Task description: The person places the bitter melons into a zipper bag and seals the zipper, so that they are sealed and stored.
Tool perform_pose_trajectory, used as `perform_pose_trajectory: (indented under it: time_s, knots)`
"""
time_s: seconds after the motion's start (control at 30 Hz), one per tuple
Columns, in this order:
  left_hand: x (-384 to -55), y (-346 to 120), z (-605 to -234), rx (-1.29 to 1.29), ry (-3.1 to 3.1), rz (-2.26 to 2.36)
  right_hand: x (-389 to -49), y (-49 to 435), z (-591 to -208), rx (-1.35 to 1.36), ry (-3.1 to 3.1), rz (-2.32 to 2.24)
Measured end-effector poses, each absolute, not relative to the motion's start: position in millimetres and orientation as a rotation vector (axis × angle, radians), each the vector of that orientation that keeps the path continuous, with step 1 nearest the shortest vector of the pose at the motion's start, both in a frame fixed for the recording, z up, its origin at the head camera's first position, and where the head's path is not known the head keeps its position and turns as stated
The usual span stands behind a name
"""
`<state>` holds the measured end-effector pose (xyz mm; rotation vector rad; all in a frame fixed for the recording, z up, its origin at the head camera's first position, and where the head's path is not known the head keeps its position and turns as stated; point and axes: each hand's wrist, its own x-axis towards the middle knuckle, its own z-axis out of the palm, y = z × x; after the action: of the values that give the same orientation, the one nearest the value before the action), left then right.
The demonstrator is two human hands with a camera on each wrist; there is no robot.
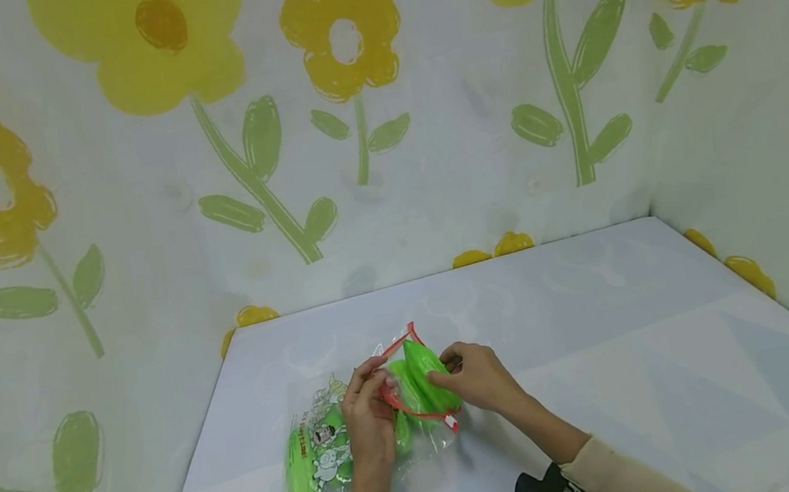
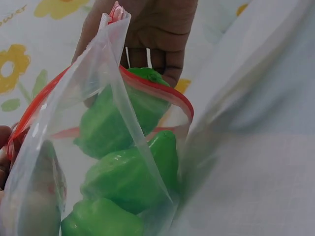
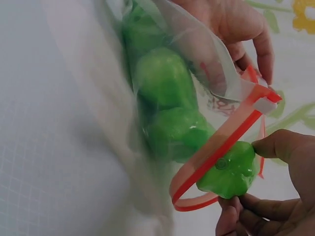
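Observation:
A clear zip bag with printed cartoon figures and a red seal strip lies on the table, its mouth lifted and spread apart. Several glossy green pepper-shaped pieces fill it, seen through the plastic. My left hand grips the bag by its red-edged rim. At the mouth, my right hand pinches one green pepper-shaped piece between thumb and fingers; its lobed end pokes out past the red strip while the rest sits within the opening. Part of the bag's print is hidden behind my left forearm.
The white table stretches away to the right and back. A pale curtain with yellow flowers hangs behind and along both sides. A white slider sits on the red strip.

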<state>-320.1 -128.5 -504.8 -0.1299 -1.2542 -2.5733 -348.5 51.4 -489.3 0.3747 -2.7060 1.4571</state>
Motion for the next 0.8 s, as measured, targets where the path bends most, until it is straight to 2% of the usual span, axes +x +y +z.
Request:
perform_pose_trajectory:
  time_s: [0.53, 0.8]
  knots:
    - [-319.5, -130.1, -504.4, -0.104, -1.268, -2.574, -346.1, 41.5, -479.3, 0.382, -2.696, 1.662]
    - [-317.6, -130.6, -500.8, -0.119, -1.269, -2.524, -346.6, 40.2, -479.3, 0.497, -2.674, 1.669]
